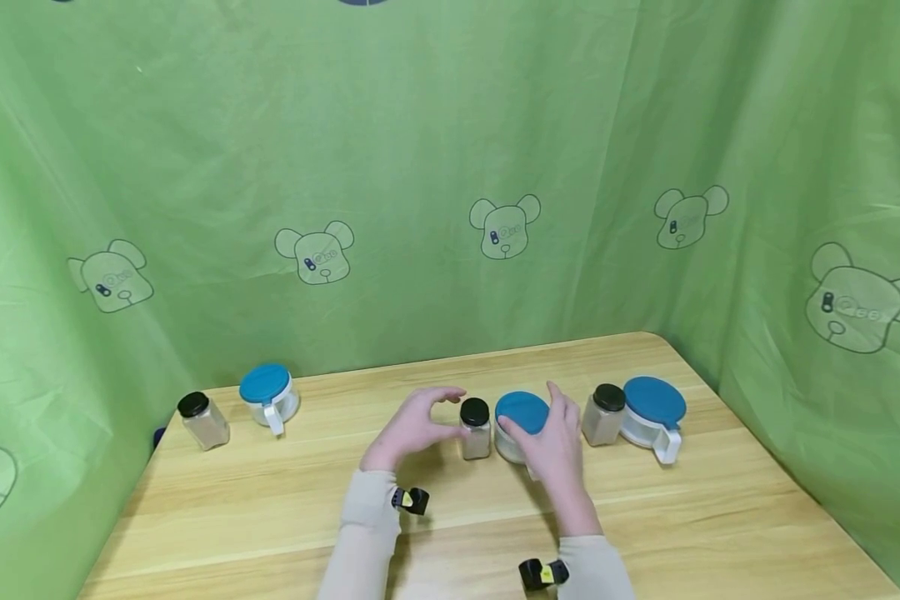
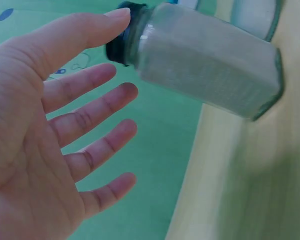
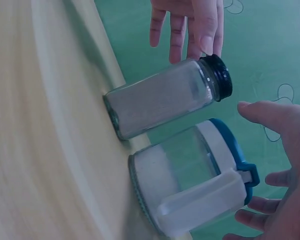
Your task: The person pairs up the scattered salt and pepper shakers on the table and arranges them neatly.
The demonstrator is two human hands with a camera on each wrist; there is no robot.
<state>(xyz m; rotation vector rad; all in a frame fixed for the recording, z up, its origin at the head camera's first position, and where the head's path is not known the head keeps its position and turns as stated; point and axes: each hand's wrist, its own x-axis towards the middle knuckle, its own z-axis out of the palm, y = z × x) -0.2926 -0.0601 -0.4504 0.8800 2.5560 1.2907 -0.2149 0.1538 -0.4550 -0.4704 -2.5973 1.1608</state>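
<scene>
A square glass jar with a black lid (image 1: pixel 476 440) stands upright near the middle of the wooden table. My left hand (image 1: pixel 418 423) is at its left side, fingers spread; in the left wrist view the thumb (image 2: pixel 97 27) overlaps the black lid. Just right of that jar stands a round glass jar with a blue lid and white handle (image 3: pixel 205 200), partly filled with something pale. Around its right side my right hand (image 1: pixel 555 450) is held with thumb and fingers apart, hiding part of the lid in the head view.
Another black-lidded jar (image 1: pixel 603 421) stands beside a blue-lidded jar (image 1: pixel 654 402) at the right. At the far left are a black-lidded jar (image 1: pixel 207 427) and a blue-lidded jar (image 1: pixel 266 385). A green curtain (image 1: pixel 420 125) hangs behind the table (image 1: pixel 270 508).
</scene>
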